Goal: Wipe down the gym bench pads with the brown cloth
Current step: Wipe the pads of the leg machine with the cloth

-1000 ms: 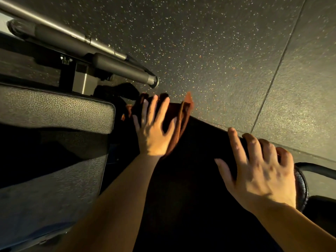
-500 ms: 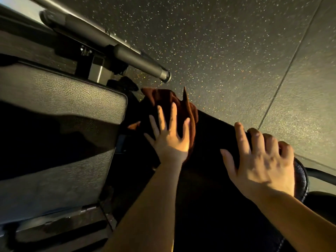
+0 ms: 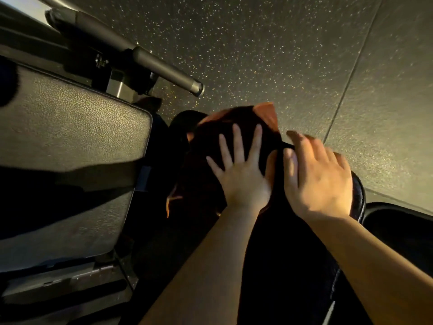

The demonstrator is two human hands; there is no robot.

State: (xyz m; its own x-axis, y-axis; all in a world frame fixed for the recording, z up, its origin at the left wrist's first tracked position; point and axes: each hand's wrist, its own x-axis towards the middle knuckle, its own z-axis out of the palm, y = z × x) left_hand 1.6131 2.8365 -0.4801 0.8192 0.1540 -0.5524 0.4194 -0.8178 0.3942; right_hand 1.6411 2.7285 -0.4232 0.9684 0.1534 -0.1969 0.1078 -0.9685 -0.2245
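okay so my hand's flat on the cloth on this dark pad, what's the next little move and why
Probably draw the left hand back toward you, pressing the brown cloth along the dark pad. The cloth sits bunched at the pad's far end, so the near stretch looks unwiped. The right hand is blurred beside it.

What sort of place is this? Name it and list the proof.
Most likely a gym. A padded bench with grained black covering stands on speckled rubber flooring, and a metal bar with a foam roller juts out behind it.

Grey pad (image 3: 70,127) (left), bar (image 3: 150,64) beyond
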